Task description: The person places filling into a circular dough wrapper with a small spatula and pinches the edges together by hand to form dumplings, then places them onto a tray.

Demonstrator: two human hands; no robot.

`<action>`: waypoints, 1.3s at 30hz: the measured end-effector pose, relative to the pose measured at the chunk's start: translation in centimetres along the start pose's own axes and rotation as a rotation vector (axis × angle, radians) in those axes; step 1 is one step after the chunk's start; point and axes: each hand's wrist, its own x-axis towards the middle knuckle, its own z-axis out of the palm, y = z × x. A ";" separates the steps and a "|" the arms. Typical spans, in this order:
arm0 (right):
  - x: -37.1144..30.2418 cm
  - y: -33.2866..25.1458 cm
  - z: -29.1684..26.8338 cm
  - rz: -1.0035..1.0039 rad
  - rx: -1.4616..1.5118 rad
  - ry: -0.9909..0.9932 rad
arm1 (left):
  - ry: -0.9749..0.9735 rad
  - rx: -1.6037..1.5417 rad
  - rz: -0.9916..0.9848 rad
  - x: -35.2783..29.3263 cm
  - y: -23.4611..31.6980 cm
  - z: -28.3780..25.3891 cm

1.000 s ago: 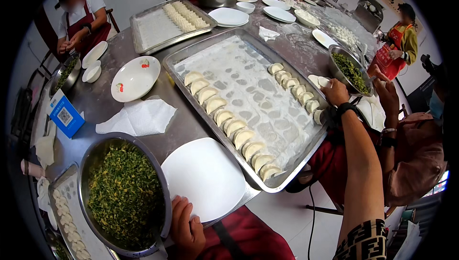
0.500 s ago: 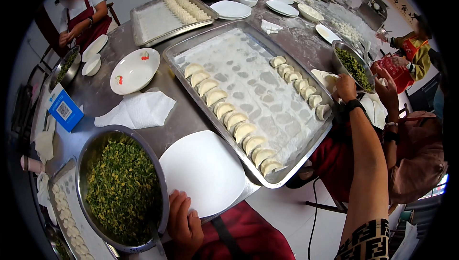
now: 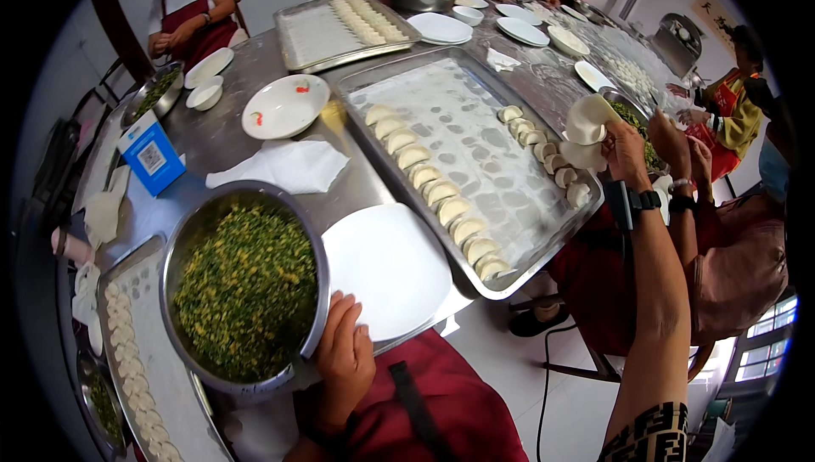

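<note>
Out at the right, my right hand pinches several pale round dumpling wrappers, raised above the corner of a large metal tray. Two rows of folded dumplings lie along that tray on a floury white sheet. My left hand is low in the middle, its fingers lightly bent and laid against the outside of a steel bowl. Chopped green filling with yellow bits heaps the bowl. Beside those fingers sits a white square plate with nothing on it.
A co-worker's hands are close by my right hand, near another bowl of filling. White paper, a floral bowl and a blue stand are at the left. Another dumpling tray lies farther back.
My right hand has lifted the wrappers up from beside the tray's far right edge. My left hand stays by the bowl. The whole view has shifted slightly.
</note>
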 end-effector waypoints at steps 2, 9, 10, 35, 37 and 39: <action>-4.2 -1.7 5.2 0.069 0.163 -0.014 | 0.033 -0.022 0.010 -0.2 -0.2 0.3; -18.1 -1.5 17.4 0.363 0.352 -0.506 | 0.131 -0.097 -0.001 -2.1 -0.7 -0.1; -19.6 -1.4 18.0 0.396 0.351 -0.577 | 0.118 -0.072 0.011 -2.4 0.0 -0.4; -34.7 3.5 22.2 -0.664 -0.762 -0.499 | 0.040 -0.364 -0.266 -9.9 3.7 -7.3; -34.9 4.1 22.5 -0.672 -0.747 -0.528 | -0.006 -0.454 -0.343 -10.0 3.8 -7.6; -35.0 4.4 23.0 -0.681 -0.723 -0.531 | -0.069 -0.552 -0.464 -10.0 3.8 -8.1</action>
